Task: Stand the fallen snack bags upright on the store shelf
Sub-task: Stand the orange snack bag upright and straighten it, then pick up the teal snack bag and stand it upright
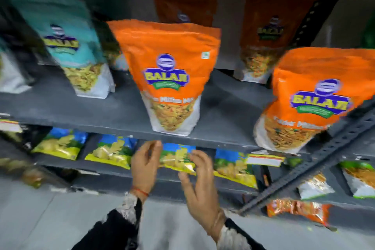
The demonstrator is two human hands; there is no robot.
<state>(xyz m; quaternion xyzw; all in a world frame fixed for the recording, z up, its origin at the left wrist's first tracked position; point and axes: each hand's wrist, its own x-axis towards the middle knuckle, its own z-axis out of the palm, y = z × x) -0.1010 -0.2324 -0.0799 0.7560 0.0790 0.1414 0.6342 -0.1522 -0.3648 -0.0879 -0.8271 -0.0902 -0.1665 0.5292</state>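
Blue-and-yellow foil marks the chip bag (178, 158) I'm working on, lying on the lower shelf (113, 176) between my two hands. From that bag outward: my left hand (145, 165) sits at its left edge, fingers curled toward the foil, and my right hand (197, 180) covers its right and lower edge with fingers spread. Blur keeps me from saying whether either hand actually grips the bag or only touches it, so I cannot tell the hold. A red thread (140, 190) circles the left wrist, and both sleeves are dark with pale patterned cuffs.

Left of that bag, two matching bags (112, 153) and (60, 143) lie in the same row; right of it there is another (233, 165), partly behind a price tag (263, 160).

Directly above the bag, on the grey upper shelf (81, 107), an orange pouch (168, 75) stands upright at the front edge. Up and to the right of the bag, a second orange pouch (312, 99) leans left, its base overhanging the shelf edge. Up and to the left stands a teal pouch (65, 40), tilted. Two darker brown pouches (267, 34) stand further back.

Right of the bag a slotted metal upright (316, 164) runs diagonally, with more packets (298, 210) beyond it.
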